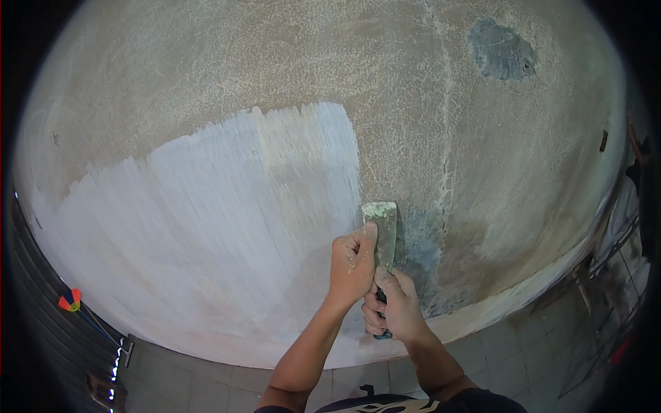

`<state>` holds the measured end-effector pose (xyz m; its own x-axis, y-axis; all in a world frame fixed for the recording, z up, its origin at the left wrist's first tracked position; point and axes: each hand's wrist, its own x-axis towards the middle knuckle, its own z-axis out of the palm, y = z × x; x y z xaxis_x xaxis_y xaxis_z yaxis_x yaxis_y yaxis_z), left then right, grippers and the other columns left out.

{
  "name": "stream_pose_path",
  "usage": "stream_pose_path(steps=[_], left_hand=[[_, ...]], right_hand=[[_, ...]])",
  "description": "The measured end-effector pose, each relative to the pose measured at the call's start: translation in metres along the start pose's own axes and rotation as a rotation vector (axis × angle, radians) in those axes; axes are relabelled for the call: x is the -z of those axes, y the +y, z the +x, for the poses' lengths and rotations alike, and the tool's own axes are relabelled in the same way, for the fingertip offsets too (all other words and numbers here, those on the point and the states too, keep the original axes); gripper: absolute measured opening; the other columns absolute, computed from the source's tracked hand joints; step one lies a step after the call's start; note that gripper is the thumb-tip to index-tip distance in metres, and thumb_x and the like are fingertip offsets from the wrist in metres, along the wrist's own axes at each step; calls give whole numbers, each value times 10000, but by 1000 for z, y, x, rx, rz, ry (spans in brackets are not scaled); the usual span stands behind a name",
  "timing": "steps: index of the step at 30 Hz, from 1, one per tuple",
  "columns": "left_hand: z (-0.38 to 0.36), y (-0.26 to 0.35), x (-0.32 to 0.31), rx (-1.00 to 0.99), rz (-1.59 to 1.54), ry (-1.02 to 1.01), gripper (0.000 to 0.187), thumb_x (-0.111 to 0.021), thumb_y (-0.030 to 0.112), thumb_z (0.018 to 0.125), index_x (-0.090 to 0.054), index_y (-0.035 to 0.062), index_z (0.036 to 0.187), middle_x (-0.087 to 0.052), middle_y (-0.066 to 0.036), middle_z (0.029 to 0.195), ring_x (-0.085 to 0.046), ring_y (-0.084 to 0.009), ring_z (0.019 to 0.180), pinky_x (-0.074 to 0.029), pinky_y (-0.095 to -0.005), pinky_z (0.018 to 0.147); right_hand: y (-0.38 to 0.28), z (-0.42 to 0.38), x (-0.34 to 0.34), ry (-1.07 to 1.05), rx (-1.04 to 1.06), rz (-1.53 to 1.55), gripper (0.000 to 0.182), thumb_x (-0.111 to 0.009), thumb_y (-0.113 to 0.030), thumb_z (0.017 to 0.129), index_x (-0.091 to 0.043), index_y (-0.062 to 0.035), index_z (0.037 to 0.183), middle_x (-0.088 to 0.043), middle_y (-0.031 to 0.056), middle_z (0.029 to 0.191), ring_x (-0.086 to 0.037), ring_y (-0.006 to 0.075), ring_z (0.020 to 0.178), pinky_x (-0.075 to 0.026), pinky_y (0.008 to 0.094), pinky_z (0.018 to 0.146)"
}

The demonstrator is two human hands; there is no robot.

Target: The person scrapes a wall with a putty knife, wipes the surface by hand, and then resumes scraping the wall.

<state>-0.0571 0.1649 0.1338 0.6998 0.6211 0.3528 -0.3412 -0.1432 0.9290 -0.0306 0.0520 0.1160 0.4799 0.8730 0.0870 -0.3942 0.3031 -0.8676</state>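
Note:
In the middle of the head view, a scraper (pixel 387 237) points blade up, its metal speckled with pale green and white residue. My right hand (pixel 399 303) is wrapped round its dark handle, whose lower end shows below my fingers. My left hand (pixel 352 272), dusted with pale crumbs, is closed with its thumb pressed on the blade's left side; its other fingers are partly hidden. Both hands are in front of a wall (pixel 399 138) with a brown, finely cracked surface. On its left is a broad white brushed patch (pixel 227 206), whose right edge ends near the blade.
A grey patch (pixel 500 49) marks the wall at upper right, and a darker one (pixel 420 255) lies beside the scraper. Grey floor tiles (pixel 482 358) run along the wall's base. An orange and blue object (pixel 70 300) stands at far left, near dark corrugated sheeting (pixel 34 330).

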Motion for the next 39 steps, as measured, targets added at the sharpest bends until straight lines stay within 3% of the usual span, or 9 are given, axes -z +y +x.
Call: stream_pose_path(steps=[5,8,15,21,26,29,32,35,39], left_hand=[[0,-28,3,-232,159,60,487,-484,300,1008,-426,45,596,-404,56,553,-334,-36,542,-268,-277,446],[3,1,2,-81,40,12,492,-488,300,1006,-422,51,586,-398,58,550,-327,-37,537,-260,-278,446],[-2,-22,6,-161,146,41,503,-484,293,1007,-432,47,571,-392,49,532,-329,-35,526,-265,-276,443],[-3,1,3,-13,49,11,501,-487,301,1006,-457,28,587,-408,38,527,-347,-39,527,-288,-277,445],[10,0,1,-190,97,36,506,-484,318,1007,-462,26,595,-423,31,539,-360,-44,539,-298,-275,451],[12,32,-1,-46,68,7,498,-484,310,1006,-471,13,607,-412,32,547,-355,-46,550,-297,-285,460],[9,-18,4,-230,180,35,488,-483,297,1006,-476,-2,620,-392,33,549,-345,-47,555,-290,-294,459],[-9,-46,6,-126,187,-14,483,-489,289,1004,-476,-13,627,-394,30,551,-344,-47,562,-290,-296,461],[5,-19,2,-157,138,-8,469,-488,272,1005,-495,1,622,-397,45,554,-334,-43,551,-276,-280,455]], right_hand=[[14,3,8,16,-8,-15,314,-364,-308,1030,-374,-55,846,-334,14,569,-322,104,358,-266,290,326],[-2,-2,-5,2,-12,9,308,-361,-300,1030,-372,-56,844,-334,16,571,-316,106,354,-259,291,326],[19,1,6,-11,-15,14,319,-359,-316,1034,-370,-59,846,-334,15,573,-309,105,349,-265,288,322],[10,3,0,4,18,38,322,-360,-323,1035,-374,-59,852,-333,17,571,-316,108,349,-272,285,321],[-4,8,-3,-26,24,13,331,-368,-338,1033,-376,-59,856,-331,18,568,-323,109,350,-270,288,319],[-10,9,-7,-25,46,26,341,-374,-355,1030,-379,-62,856,-322,18,561,-326,111,352,-262,288,320],[11,7,5,-17,36,25,347,-373,-366,1028,-380,-65,855,-317,19,561,-323,113,354,-256,284,324],[40,3,24,-7,-3,35,358,-365,-379,1030,-377,-67,854,-323,23,573,-315,114,355,-257,281,331],[17,7,16,-26,10,59,374,-366,-397,1029,-375,-68,851,-321,21,574,-314,111,358,-259,281,331]])
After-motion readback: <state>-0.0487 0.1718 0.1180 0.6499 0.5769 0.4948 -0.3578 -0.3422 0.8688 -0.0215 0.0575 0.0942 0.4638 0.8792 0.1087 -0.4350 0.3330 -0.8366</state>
